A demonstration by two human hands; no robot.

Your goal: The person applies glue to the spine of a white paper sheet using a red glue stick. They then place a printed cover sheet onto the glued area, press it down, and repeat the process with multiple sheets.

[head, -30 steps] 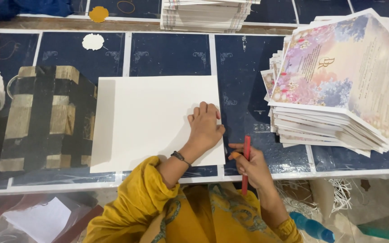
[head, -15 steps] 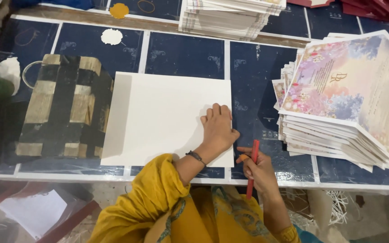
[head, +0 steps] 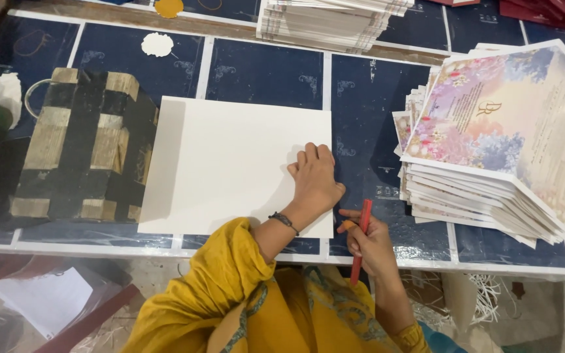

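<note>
Since the earlier frame, little has moved: my left hand [head: 315, 180] stays flat, fingers extended and close together, pressing the right part of the white sheet [head: 230, 163], which lies on the dark blue table [head: 266, 72] just beside the black and tan woven box [head: 83, 147]. My right hand [head: 369, 243] stays curled around 1 red pen [head: 361, 238] at the table's near edge, close to the stack of floral printed cards [head: 498, 137].

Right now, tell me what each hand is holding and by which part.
The right hand holds a red pencil-like stick around its middle. The left hand grips nothing; it presses flat on the white sheet near its right edge.
</note>
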